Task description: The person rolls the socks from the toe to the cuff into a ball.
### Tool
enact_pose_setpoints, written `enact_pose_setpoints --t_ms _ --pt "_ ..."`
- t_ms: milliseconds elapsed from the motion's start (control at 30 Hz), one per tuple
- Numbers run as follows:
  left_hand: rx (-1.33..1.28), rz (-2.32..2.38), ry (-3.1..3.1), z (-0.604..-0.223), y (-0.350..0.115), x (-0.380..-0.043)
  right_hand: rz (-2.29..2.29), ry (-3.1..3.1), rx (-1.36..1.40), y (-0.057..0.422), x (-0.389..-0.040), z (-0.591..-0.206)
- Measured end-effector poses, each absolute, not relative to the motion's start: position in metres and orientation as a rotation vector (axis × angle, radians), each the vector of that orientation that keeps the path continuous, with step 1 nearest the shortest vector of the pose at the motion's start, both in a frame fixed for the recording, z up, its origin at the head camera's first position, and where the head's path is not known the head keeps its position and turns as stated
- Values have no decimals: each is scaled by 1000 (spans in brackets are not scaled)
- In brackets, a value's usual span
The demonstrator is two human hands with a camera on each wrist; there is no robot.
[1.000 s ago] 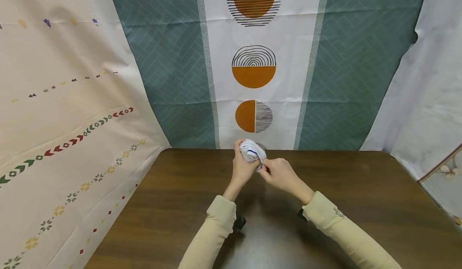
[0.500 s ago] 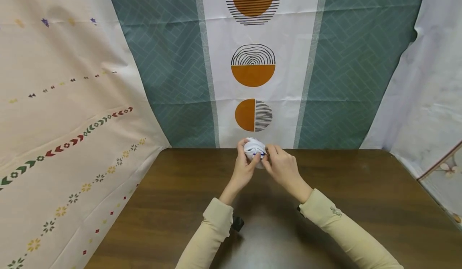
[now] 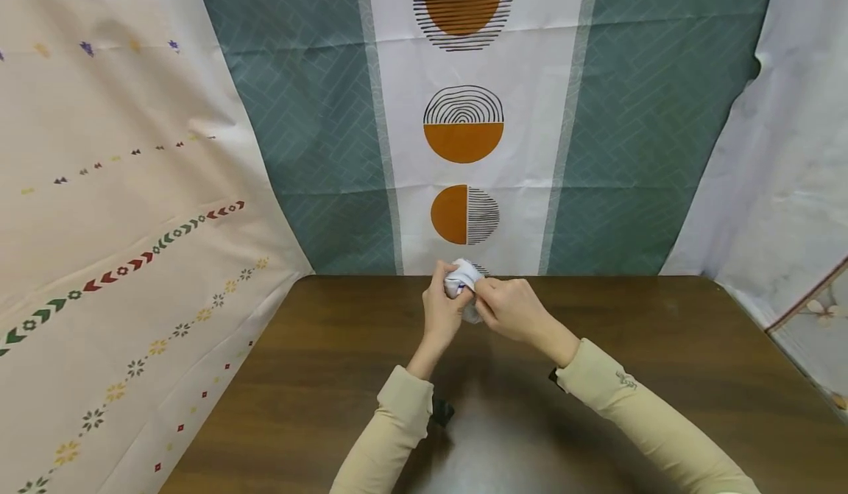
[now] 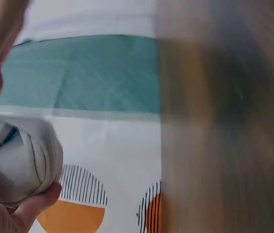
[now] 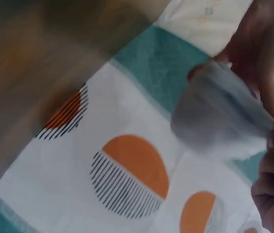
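A balled-up white sock bundle [image 3: 461, 279] with a blue stripe is held up near the far edge of the table. My left hand [image 3: 440, 316] grips it from the left, fingers behind and thumb in front. With its fingertips my right hand [image 3: 518, 310] pinches the fabric on the right side. In the left wrist view the bundle [image 4: 20, 165] looks rounded, with folded edges and a dark blue band. The right wrist view shows ribbed cloth [image 5: 210, 114] drawn toward the curled fingers [image 5: 273, 187] of my right hand. Part of the bundle is hidden by both hands.
Below the hands lies a dark wooden table [image 3: 318, 376]. A green and white curtain [image 3: 318, 111] with orange circles hangs behind its far edge. A patterned cream cloth [image 3: 132, 207] drapes on the left, and a pale cloth [image 3: 782, 185] on the right.
The bundle has been turned in the left hand, and its blue stripe shows less. My right hand has shifted over its right side, fingers closer together than half a second ago.
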State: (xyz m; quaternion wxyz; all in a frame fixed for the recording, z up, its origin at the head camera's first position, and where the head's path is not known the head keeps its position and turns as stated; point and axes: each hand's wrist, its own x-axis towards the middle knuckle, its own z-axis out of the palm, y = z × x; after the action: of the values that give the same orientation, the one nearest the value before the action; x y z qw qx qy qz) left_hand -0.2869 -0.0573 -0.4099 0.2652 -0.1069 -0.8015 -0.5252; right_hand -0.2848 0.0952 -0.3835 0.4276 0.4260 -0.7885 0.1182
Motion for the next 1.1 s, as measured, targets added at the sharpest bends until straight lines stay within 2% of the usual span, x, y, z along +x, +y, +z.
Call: enact_pose_setpoints --t_ms 133,300,400,567,667,800,933,1100 --pt "-229 -1482 -2178 -407 -64 -283 495 -1941 1200 88 -278 -386" --pt "-289 -1575 -2192 -409 -66 -280 794 -1953 1304 81 -265 -384" --pt "-495 -1788 -2101 -404 -67 -278 908 -1992 1264 79 -259 -378" --pt "-994 -2367 -1893 -406 -83 -287 1098 -2127 1103 86 -264 -368" --pt "-1079 -2596 -1836 -407 -91 -287 1204 -2168 1037 93 -270 -365" --pt "-1009 -2603 -1790 -410 -89 -287 1224 -2200 1029 95 -274 -365" --pt "-861 -2421 -1789 -410 -78 -283 1099 -2173 1066 92 -275 -370" --pt "-546 -2130 -1865 -405 -62 -277 754 -2050 1154 85 -275 -374"
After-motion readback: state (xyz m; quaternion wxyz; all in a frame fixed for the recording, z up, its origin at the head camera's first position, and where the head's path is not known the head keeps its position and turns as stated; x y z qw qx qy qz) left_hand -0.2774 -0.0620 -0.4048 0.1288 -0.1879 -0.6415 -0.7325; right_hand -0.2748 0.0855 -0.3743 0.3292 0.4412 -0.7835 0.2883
